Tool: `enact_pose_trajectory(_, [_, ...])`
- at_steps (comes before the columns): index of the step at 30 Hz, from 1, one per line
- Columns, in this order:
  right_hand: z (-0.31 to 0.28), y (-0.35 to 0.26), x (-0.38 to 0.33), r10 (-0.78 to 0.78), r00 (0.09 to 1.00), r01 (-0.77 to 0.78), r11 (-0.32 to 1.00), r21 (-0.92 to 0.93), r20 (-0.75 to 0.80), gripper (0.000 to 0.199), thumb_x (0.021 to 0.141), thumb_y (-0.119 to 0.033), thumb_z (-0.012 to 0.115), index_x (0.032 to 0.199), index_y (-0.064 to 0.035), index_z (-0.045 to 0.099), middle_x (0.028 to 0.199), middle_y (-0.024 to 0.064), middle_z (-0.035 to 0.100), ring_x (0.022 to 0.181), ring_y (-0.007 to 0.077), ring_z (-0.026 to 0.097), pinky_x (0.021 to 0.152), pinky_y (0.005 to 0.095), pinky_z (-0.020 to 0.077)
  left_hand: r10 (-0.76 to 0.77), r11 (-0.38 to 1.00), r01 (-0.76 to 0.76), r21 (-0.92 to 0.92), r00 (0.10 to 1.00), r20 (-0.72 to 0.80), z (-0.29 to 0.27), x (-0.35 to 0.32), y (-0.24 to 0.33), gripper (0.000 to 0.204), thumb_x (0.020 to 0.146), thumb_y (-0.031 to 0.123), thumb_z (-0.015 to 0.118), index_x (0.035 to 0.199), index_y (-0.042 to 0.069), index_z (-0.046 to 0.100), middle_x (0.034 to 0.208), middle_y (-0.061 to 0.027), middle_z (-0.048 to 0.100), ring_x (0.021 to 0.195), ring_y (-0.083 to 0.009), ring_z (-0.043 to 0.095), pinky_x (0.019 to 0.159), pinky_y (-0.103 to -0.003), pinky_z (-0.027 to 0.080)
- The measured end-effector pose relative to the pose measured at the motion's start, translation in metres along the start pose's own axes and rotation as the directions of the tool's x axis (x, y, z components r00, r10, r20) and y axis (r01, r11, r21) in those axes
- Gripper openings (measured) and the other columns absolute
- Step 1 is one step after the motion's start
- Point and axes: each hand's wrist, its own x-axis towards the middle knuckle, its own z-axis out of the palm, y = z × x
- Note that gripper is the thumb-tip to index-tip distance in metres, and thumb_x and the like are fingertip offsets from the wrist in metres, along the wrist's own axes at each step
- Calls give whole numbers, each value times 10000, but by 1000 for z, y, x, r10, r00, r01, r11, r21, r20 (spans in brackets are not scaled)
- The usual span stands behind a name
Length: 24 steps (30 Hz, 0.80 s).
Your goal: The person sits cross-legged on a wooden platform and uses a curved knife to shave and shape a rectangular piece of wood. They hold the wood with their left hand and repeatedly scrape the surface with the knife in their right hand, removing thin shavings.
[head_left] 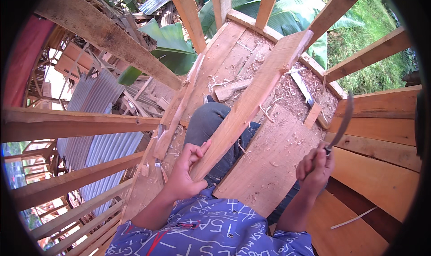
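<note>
L hand [186, 170] half-curled, gripping near end of plank [251, 102], which slants twd floor's [226, 49] far edge; R hand [315, 167] closed tight on knife [345, 123]. Prob. best: light strokes, blade away fr. L.

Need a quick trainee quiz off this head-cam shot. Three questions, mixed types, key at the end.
1. Multiple choice. The right hand holds a:
a) hammer
b) curved knife
c) paintbrush

2. True or false. The left hand is at the near end of the long plank.

3. Short answer. What thin, curled scraps lie scattered on the wooden floor?

Key: 1. b. 2. True. 3. Wood shavings.
</note>
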Motion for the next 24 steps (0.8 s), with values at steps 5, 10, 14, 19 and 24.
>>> enact_pose_trajectory(5, [21,10,-24,414,688,-223,902,-369,596,115,896,-102,652,943,-10,603,632,-39,528,507,10,473,443,210,358,-59,998,58,-21,997,-50,6,-7,-4,531,604,-71,580,1040,74,314,1444,-297,404,1441,-297,247,1110,-322,186])
enact_pose_trajectory(10, [21,22,-12,259,921,-207,958,-199,291,115,947,-146,599,988,-46,561,612,-44,478,439,21,412,385,210,327,5,1000,-4,3,998,-56,9,-6,-3,529,604,-65,580,1041,69,313,1442,-307,400,1443,-296,240,1106,-325,188])
enact_pose_trajectory(14, [-39,-8,29,-137,892,232,957,175,-431,167,1026,-260,450,1015,-96,478,570,-46,365,356,53,332,308,206,302,7,1000,-6,14,998,-65,4,-12,-10,526,606,-57,582,1040,69,314,1445,-317,387,1441,-301,245,1106,-325,184])
enact_pose_trajectory(19, [-33,-22,2,-68,989,83,990,115,-131,114,1012,-197,462,1045,-88,469,541,-44,359,342,60,339,300,219,315,44,996,-37,81,996,-81,7,-9,-1,523,594,-57,559,1039,65,312,1432,-358,370,1437,-311,248,1100,-327,195])
enact_pose_trajectory(24, [1,1,-34,248,927,-186,956,-227,282,267,913,-94,635,1115,-59,465,582,-74,475,477,16,420,448,209,307,67,994,-56,89,990,-123,25,-5,-6,573,532,-54,451,1071,85,316,1417,-255,413,1301,-247,428,1068,-305,270])
